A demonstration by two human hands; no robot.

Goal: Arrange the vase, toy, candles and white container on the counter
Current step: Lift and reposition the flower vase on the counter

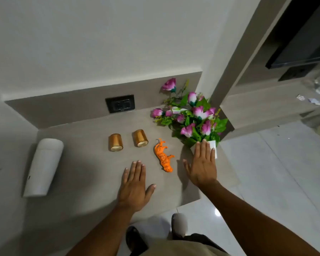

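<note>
On the grey counter (85, 163), a white vase (214, 149) full of pink and white flowers stands at the right corner. My right hand (201, 166) is flat and open, its fingertips over the vase's front. An orange toy tiger (163, 157) lies between my two hands. Two gold candles (115, 142) (140, 138) stand side by side behind it. A tall white container (43, 166) stands at the far left. My left hand (136, 183) hovers flat and open over the counter near its front edge, holding nothing.
A black wall socket (120, 103) sits in the grey backsplash behind the candles. The counter ends just right of the vase, with white floor tiles (275, 172) beyond. A TV unit with a dark screen (303, 43) is at the upper right.
</note>
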